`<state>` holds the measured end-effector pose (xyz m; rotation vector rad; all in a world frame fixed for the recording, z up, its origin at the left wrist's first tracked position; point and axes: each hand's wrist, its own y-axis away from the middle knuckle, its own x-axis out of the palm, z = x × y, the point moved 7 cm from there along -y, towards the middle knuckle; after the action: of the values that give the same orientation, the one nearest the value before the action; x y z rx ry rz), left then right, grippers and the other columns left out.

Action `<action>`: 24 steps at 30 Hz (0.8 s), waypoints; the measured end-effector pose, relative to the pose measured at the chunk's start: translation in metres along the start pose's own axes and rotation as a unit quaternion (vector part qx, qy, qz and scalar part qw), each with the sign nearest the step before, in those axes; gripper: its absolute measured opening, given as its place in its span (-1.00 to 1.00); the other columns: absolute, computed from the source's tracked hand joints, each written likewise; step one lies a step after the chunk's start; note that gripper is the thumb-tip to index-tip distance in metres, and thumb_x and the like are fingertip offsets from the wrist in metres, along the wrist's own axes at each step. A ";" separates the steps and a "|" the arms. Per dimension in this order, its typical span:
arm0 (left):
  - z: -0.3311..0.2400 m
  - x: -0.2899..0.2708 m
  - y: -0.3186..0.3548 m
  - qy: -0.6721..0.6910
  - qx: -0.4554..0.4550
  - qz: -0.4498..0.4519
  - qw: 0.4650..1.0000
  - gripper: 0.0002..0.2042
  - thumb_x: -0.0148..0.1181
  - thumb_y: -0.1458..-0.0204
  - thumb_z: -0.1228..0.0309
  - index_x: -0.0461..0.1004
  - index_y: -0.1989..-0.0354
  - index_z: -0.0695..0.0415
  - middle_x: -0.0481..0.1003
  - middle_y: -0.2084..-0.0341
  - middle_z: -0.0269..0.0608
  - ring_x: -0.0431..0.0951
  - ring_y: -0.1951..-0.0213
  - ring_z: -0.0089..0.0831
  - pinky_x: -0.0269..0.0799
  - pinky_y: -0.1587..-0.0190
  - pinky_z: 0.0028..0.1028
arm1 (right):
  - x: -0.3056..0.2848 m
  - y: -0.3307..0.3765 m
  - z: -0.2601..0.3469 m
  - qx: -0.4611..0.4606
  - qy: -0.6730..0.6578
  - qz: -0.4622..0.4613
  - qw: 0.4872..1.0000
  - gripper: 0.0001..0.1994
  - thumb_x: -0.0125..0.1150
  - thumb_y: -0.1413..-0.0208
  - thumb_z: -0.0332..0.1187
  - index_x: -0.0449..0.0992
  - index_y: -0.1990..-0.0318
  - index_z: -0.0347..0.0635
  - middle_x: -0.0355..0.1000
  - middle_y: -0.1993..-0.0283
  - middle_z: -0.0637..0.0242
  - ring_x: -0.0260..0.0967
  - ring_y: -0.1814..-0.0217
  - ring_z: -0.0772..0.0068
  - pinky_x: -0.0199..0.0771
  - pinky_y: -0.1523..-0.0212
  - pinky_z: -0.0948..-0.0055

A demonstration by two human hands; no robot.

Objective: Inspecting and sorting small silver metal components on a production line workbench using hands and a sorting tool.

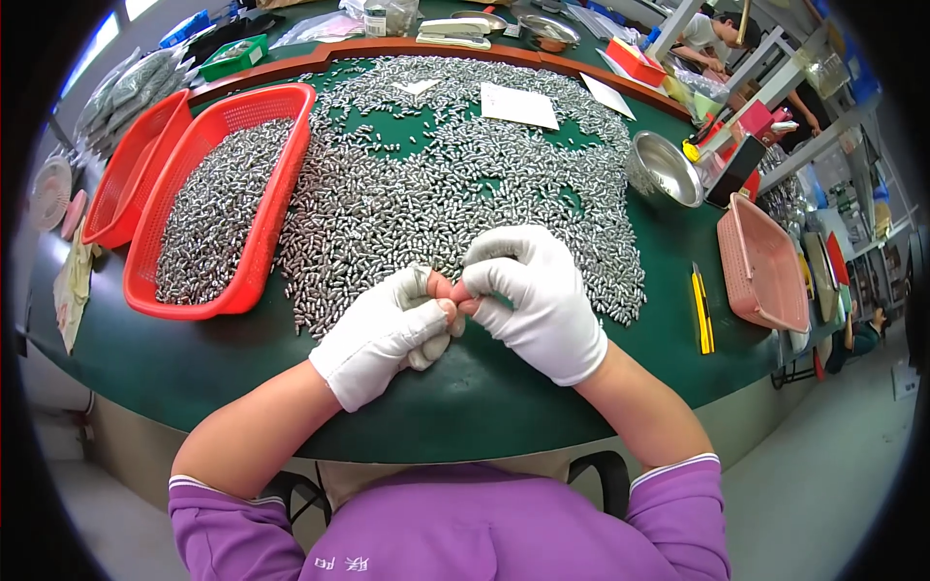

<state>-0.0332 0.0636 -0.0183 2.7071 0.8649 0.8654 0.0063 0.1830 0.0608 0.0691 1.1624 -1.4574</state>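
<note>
A wide heap of small silvery metal pieces (455,184) is lying across the middle of the round green-topped table (504,387). Left of it two red plastic mesh baskets (262,232) are sitting side by side, the nearer one holding more pieces. Right of the heap a shiny steel bowl (665,169) is resting, with a pink plastic basket (765,266) nearer the rim. Both white-gloved hands (465,305) are meeting at the heap's near edge.

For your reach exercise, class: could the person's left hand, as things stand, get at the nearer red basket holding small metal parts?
Probably yes. The left hand is at the table's near edge, pinched against the right hand, and the red basket lies just to its left. Only loose metal parts lie between, and nothing covers the basket's open top.
</note>
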 end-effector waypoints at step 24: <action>0.000 0.000 -0.001 0.092 0.012 0.054 0.994 -0.85 0.10 -0.20 0.31 0.33 0.18 0.08 0.45 0.39 -0.39 0.32 0.50 -0.71 0.25 0.45 -0.71 | -0.014 0.000 0.005 -0.042 0.113 -0.039 0.992 -0.79 0.37 0.26 -0.54 0.54 0.38 -0.13 0.44 0.44 0.27 0.43 0.44 0.16 0.42 0.45 0.30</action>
<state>-0.0337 0.0648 -0.0186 2.7502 0.7713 1.1489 0.0128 0.1899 0.0724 0.1352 1.4224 -1.4955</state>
